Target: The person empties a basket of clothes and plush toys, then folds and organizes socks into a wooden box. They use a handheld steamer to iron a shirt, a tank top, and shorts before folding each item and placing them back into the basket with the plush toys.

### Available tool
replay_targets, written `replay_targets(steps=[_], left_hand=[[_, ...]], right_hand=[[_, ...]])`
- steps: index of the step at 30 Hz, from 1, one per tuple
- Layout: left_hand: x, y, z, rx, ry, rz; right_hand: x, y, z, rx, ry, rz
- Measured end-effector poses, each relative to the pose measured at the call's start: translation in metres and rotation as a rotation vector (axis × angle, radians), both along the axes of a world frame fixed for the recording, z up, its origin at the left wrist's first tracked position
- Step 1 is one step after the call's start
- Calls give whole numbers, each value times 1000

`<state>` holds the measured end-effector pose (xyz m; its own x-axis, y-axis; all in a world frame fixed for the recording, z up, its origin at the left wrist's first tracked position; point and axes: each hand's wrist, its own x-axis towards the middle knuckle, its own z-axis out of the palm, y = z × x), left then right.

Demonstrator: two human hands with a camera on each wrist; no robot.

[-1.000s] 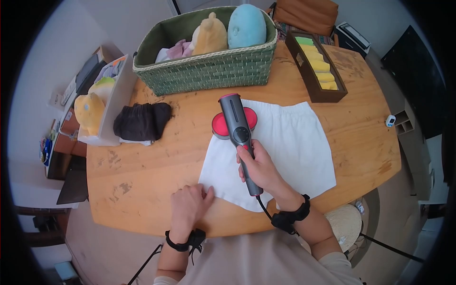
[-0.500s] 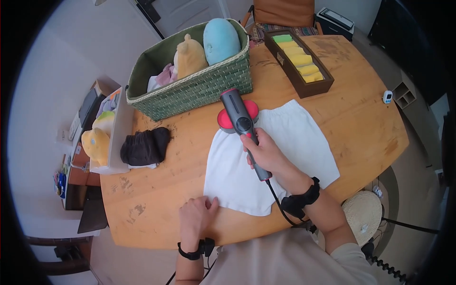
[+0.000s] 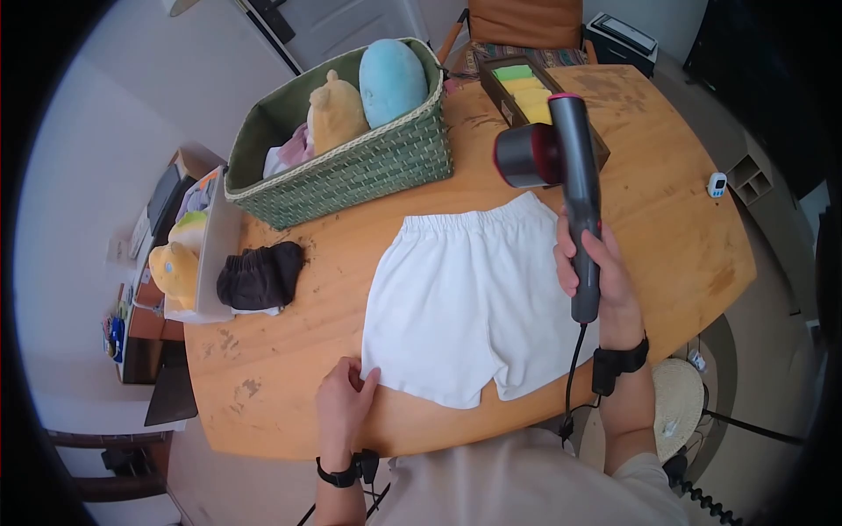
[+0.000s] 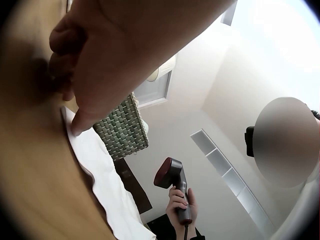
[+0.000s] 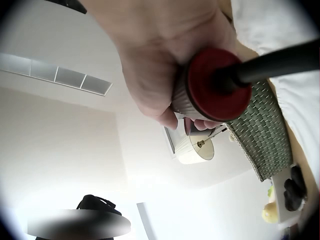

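White shorts (image 3: pixel 438 298) with an elastic waistband lie flat on the wooden table, waistband away from me. At their lower left hem corner, my left hand (image 3: pixel 345 390) pinches the fabric edge between thumb and fingers. My right hand (image 3: pixel 605 276) grips the handle of a grey handheld garment steamer (image 3: pixel 579 167) with red trim, held up over the right side of the shorts. Its head points left, and a black cord hangs from the handle's end. In the right wrist view, the fingers wrap around the handle above its red end cap (image 5: pixel 212 82).
A green woven basket (image 3: pixel 351 171) holding plush toys stands at the back. Left of the shorts are folded dark clothes (image 3: pixel 260 276) and a white bin (image 3: pixel 215 263). A brown box (image 3: pixel 500 92) with yellow cloths sits behind the steamer; a small white timer (image 3: pixel 717 184) is far right.
My right hand has lifted the steamer from the shorts' upper left and carried it right, turning its head leftward. My left hand stays by the hem corner, its fingers now pinching the edge.
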<state>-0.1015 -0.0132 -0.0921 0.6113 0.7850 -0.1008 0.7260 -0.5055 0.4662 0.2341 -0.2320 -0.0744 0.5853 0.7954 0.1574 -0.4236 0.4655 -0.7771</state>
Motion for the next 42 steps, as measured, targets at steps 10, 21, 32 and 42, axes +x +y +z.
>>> replay_targets(steps=[10,21,32,42], left_hand=[[-20,50,-32,-690,-555,107],[-50,125,47,-1224,-1479,-51],[104,-8,129,-840,-572,-342],[118,-33,75,-86,-170,-808]], right_hand=[[18,-20,-16,166,123,-147],[16,-23,-10,205,143,-159],[24,-31,-19,335,122,-164],[24,-32,-15,273,134,-229]])
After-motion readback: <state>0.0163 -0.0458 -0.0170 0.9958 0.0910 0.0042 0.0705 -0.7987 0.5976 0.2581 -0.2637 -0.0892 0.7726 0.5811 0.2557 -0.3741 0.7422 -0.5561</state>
